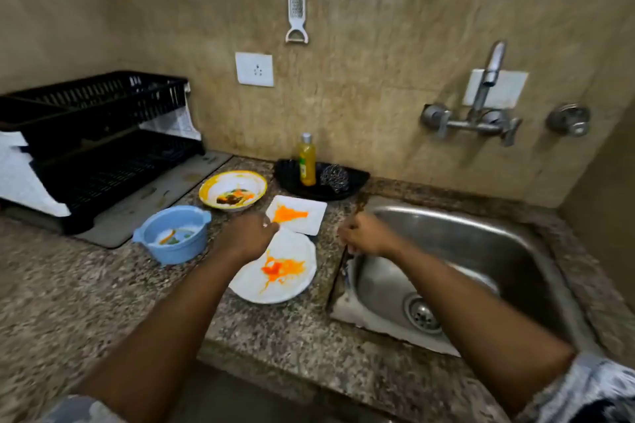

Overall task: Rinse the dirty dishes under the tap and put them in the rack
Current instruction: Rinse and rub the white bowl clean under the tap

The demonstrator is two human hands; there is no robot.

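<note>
Several dirty dishes lie on the granite counter left of the sink. A round white plate smeared with orange sauce is nearest. Behind it sits a square white plate with orange sauce. A yellow-rimmed bowl holds dark leftovers, and a blue two-handled bowl has scraps inside. My left hand rests at the far left rim of the round plate, fingers curled around its edge. My right hand hovers loosely curled at the sink's left rim, holding nothing visible. The black two-tier rack stands at the far left. The tap runs no water.
A black tray behind the plates carries a yellow soap bottle and a steel scrubber. A grey mat lies under the rack. A grater and a socket are on the wall.
</note>
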